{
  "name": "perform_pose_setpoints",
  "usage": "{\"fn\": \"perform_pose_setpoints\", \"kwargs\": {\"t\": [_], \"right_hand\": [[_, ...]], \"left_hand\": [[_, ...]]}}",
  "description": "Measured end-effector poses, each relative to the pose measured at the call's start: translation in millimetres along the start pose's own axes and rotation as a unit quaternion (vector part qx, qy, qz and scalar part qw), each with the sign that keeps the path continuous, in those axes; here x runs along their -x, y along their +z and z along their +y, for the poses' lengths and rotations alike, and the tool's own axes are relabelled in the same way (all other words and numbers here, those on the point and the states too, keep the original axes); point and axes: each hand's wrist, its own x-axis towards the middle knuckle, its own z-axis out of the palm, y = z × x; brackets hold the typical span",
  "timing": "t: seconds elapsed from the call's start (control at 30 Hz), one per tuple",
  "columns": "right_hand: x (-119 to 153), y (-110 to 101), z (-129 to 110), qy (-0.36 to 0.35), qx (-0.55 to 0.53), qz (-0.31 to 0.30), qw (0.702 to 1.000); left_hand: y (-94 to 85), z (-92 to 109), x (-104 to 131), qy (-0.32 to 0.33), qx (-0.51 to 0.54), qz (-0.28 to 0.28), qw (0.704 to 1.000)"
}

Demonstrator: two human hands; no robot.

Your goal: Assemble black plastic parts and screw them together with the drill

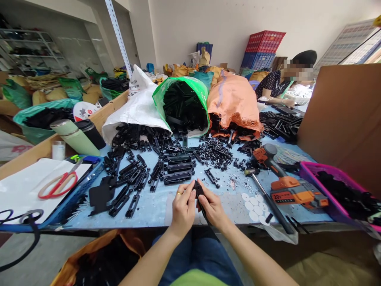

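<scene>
Near the table's front edge, both hands meet at a slim black plastic part (203, 202). Wrapped round its length is my right hand (212, 204), fingers closed. My left hand (183, 204), with a ring on one finger, pinches at the upper end; whether a small piece sits in its fingertips is hidden. Just beyond the hands lies a single black link piece (212, 178). A row of stacked black link arms (178, 169) rests further back, and a heap of small black parts and screws (216, 153) spreads beside it.
An orange cordless drill (288, 188) and a hammer (270, 202) lie right, by white discs (254, 206) and a pink basket (342, 178). Red scissors (61, 184) lie left. White (139, 107), green (205, 95) and orange sacks (235, 103) stand behind. A co-worker (275, 81) sits back right.
</scene>
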Motion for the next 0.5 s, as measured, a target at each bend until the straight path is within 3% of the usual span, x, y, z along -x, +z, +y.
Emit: {"fn": "perform_pose_setpoints", "kwargs": {"t": [0.1,0.17,0.2,0.27,0.3,0.4,0.5], "right_hand": [[-11.1,-8.5,14.1,0.002,0.08,-0.069,0.994],[-35.2,-28.1,26.9,-0.011,0.2,-0.104,0.974],[-52.4,-42.5,33.3,-0.013,0.283,-0.093,0.955],[-94.2,-79.6,44.9,0.016,0.441,-0.009,0.897],[-116.6,-101.1,49.7,0.041,0.527,0.046,0.848],[-176.0,-167.4,61.4,0.079,0.588,0.108,0.798],[-212.6,-219.5,73.6,0.091,0.626,0.108,0.767]], "left_hand": [[0.9,-18.5,3.8,-0.053,-0.041,-0.031,0.997],[1.1,-30.6,8.3,-0.109,-0.109,-0.034,0.987],[0.6,-35.3,9.8,-0.117,-0.152,-0.051,0.98],[-1.5,-41.2,8.9,-0.067,-0.227,-0.143,0.961],[-3.0,-42.6,6.2,-0.016,-0.248,-0.211,0.945],[-7.1,-43.0,-7.6,0.108,-0.271,-0.384,0.876],[-8.6,-42.8,-18.3,0.117,-0.322,-0.414,0.843]]}}
